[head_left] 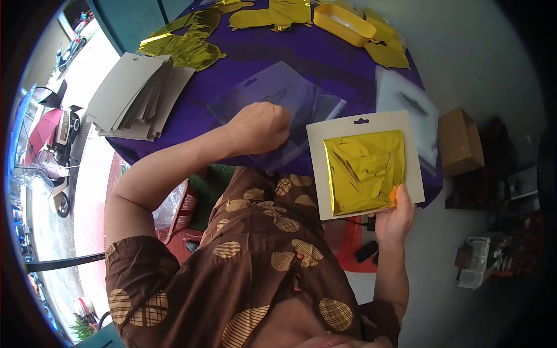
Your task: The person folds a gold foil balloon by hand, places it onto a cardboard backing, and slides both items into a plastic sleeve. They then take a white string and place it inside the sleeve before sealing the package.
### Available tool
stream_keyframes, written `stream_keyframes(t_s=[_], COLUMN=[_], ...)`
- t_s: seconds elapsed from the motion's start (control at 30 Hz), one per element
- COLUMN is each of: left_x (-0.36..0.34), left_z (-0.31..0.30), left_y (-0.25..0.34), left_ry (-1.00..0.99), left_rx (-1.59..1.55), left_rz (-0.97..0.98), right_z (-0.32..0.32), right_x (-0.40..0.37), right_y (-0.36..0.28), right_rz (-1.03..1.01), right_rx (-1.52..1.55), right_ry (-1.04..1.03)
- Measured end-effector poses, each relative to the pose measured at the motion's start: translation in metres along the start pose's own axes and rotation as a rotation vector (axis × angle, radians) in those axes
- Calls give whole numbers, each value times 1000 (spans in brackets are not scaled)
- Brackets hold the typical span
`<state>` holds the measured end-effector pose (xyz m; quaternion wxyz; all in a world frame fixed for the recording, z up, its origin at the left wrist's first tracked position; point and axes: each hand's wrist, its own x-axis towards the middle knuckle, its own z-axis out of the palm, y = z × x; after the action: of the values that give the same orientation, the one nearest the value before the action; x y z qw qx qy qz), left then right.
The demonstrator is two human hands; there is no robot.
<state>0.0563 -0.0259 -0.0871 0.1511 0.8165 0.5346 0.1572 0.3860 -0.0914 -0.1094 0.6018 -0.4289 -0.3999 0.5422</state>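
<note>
My right hand (pixel 399 216) grips the lower right corner of a white backing card (pixel 415 174) with a hang hole at its top. On the card lies a folded gold foil balloon (pixel 365 168), and my thumb presses its corner, where something orange shows. My left hand (pixel 259 129) is closed in a fist over a clear plastic bag (pixel 272 87) with a hang hole and small dark print. The bag's near part bunches beneath the fist; my fingertips are hidden. The bag spreads over the purple tablecloth (pixel 238 49), left of the card.
A stack of white cards (pixel 136 95) lies at the table's left. Flat gold foil balloons (pixel 185 43) and a yellow plastic tray (pixel 342 26) are along the far side. More clear bags (pixel 406 110) lie at the right edge, near a cardboard box (pixel 460 141). A red basket (pixel 184 209) stands below.
</note>
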Motion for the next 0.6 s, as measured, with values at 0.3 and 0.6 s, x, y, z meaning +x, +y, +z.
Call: stream_keyframes(t_s=[0.3, 0.6], left_x=[3, 3], left_z=[2, 2], left_y=[2, 16], left_ry=[-50, -96], left_rx=[-224, -197], left_rz=[-19, -74], right_z=[2, -1], right_x=[-4, -6], right_y=[-6, -5], right_rz=[103, 184], right_rx=[-66, -107], right_ry=[-109, -291])
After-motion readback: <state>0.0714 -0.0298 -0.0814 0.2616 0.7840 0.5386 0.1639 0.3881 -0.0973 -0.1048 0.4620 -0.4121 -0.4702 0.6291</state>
